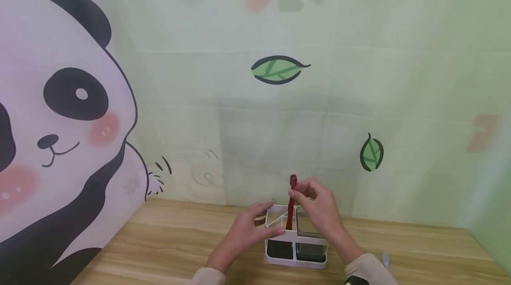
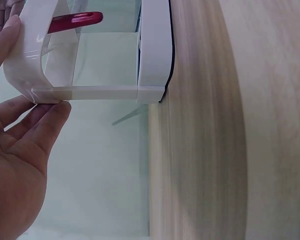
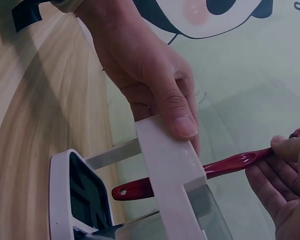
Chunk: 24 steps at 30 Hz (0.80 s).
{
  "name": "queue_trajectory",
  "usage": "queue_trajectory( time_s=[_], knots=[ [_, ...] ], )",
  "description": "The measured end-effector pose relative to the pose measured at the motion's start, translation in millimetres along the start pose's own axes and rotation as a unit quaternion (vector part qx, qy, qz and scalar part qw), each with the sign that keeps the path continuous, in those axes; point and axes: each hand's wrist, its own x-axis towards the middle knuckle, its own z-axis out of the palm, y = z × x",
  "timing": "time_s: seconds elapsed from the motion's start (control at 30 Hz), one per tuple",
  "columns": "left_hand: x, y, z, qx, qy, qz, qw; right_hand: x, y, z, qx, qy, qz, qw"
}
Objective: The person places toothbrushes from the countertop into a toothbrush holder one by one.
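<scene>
A white toothbrush holder (image 1: 275, 260) with a divided top frame and a dark base pad stands on the table. My left hand (image 1: 249, 227) grips its upper frame from the left side, thumb along the front and fingers at the side; the left wrist view shows the fingertips on the frame's corner. My right hand (image 1: 319, 205) pinches a dark red toothbrush (image 1: 290, 215) just below its head, which points up. The handle passes down through an opening in the frame. In the right wrist view, its holed end (image 3: 123, 192) hangs between frame and base.
A clear cup (image 1: 310, 248) sits in the right side of the holder. On the wooden table (image 1: 179, 231), a small light-blue object (image 1: 385, 260) lies by my right sleeve. A pale green cloth backdrop (image 1: 191, 120) with a printed panda rises behind.
</scene>
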Motion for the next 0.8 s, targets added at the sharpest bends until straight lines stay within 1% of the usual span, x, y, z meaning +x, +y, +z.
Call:
queue_trajectory(
  time_s=[0.47, 0.63, 0.8],
  knots=[
    [-0.3, 2.2, -1.4, -0.002, -0.007, -0.007, 0.9999, -6.0, 10.2, 8.1, -0.017, -0.027, 0.008, 0.9995],
    [-0.4, 3.8, -2.0, -0.005, -0.009, -0.009, 0.9999, -7.2, 12.1, 10.9, 0.002, -0.037, 0.015, 0.9992],
    [-0.6, 3.6, -2.3, -0.002, -0.009, -0.005, 0.9999, -8.1, 12.1, 13.0, 0.024, -0.050, 0.026, 0.9982]
  ],
)
